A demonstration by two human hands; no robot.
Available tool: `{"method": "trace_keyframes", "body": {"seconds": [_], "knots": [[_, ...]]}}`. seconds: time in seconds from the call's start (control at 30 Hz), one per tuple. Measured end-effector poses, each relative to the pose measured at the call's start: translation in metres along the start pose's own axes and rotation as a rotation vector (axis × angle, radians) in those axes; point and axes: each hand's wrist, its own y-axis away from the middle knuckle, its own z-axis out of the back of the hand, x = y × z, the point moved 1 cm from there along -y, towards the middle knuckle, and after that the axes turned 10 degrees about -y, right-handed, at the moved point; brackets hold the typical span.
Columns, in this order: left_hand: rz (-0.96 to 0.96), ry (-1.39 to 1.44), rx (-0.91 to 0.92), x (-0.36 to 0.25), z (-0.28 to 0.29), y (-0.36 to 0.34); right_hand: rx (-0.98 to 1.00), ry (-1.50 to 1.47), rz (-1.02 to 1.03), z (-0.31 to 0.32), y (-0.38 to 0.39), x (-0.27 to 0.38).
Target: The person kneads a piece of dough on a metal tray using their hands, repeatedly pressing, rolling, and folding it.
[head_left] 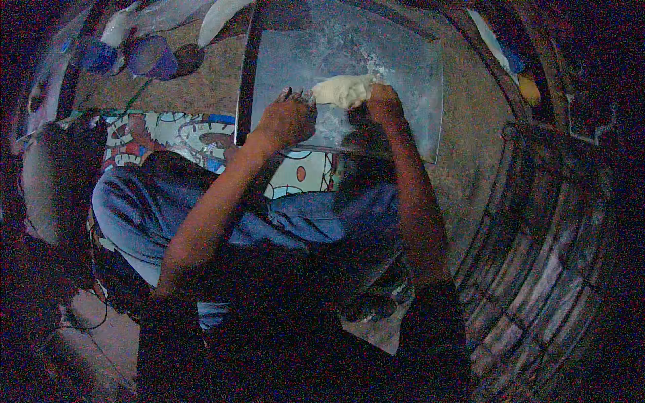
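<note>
A pale, lumpy piece of dough [341,90] lies across the middle of a flour-dusted metal board [282,50]. At its left end is my left hand [289,117], its flour-marked fingers bent but apart, touching or very near the dough. My right hand [385,104] is closed on the dough's right end, its fingertips mostly hidden and in shadow.
Blue cups [149,59] and pale bags [218,17] sit at the upper left. A patterned mat [138,131] lies under the board's near edge, beside my crossed legs in jeans [144,208]. A slatted, curved dark object [531,255] stands at the right.
</note>
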Motion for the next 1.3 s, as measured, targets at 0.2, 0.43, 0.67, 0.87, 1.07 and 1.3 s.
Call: {"method": "trace_keyframes", "body": {"seconds": [0.2,0.43,0.67,0.87,1.07,1.3], "knots": [[0.104,0.107,-0.224,-0.014,0.012,-0.008,0.329,-0.849,-0.547,0.053,-0.018,-0.034],[0.087,0.483,-0.468,-0.051,-0.02,-0.041,0.224,-0.687,-0.385,0.082,-0.029,0.021],[0.234,0.306,-0.44,-0.06,-0.033,-0.085,0.299,-0.243,-0.261,0.062,-0.006,0.078],[0.177,0.416,-0.299,-0.041,-0.033,-0.089,0.258,-0.166,-0.338,0.051,0.012,0.102],[0.04,0.121,-0.278,-0.025,-0.036,-0.085,0.2,-0.164,-0.356,0.046,0.022,0.123],[-0.018,0.052,-0.238,-0.034,-0.037,-0.039,0.261,-0.272,-0.384,0.05,-0.006,0.113]]}}
